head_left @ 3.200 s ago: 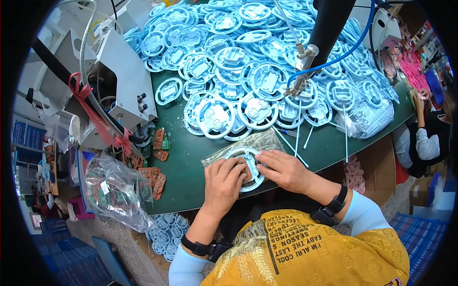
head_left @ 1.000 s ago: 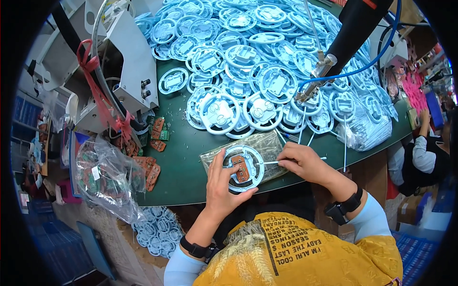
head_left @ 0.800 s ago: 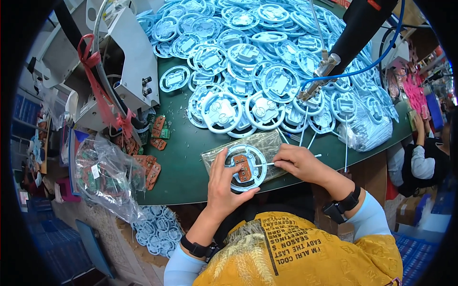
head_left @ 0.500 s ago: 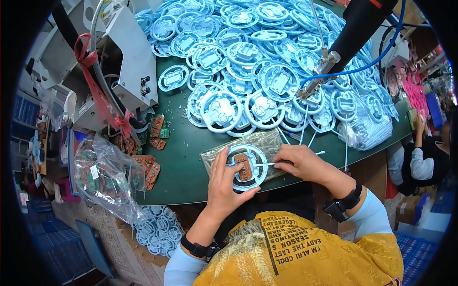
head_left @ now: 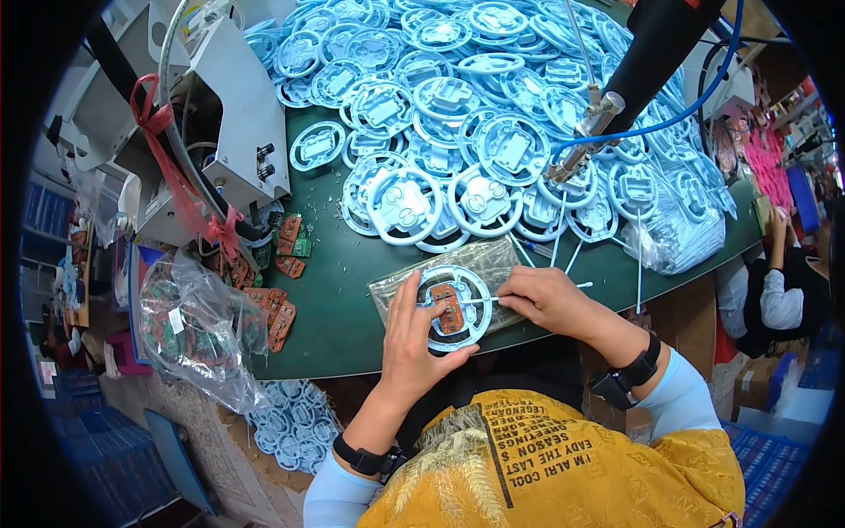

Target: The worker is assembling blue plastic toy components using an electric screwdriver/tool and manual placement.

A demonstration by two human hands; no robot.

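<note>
A light blue plastic shell shaped like a small steering wheel point(head_left: 482, 310) rests on a clear-wrapped flat packet point(head_left: 389, 290) at the table's near edge. Set in its middle is an orange-brown circuit board point(head_left: 451, 317) with dark buttons or holes. My left hand point(head_left: 412, 339) grips the shell's left side, thumb along the near rim and a fingertip on the board. Between thumb and fingers, my right hand point(head_left: 544, 302) pinches a thin white stick point(head_left: 482, 301). It crosses the shell's right rim, and its far end lies over the board.
A large heap of similar blue shells point(head_left: 502, 150) covers the table's far side. Loose boards point(head_left: 280, 319) and a plastic bag of boards point(head_left: 198, 321) lie left, beside a grey machine point(head_left: 238, 114). A black-handled tool with a metal tip point(head_left: 585, 141) hangs right. More white sticks point(head_left: 639, 264) lie near the edge.
My right hand has shifted slightly left, and the white stick now reaches farther in over the circuit board. My left hand keeps its hold on the shell.
</note>
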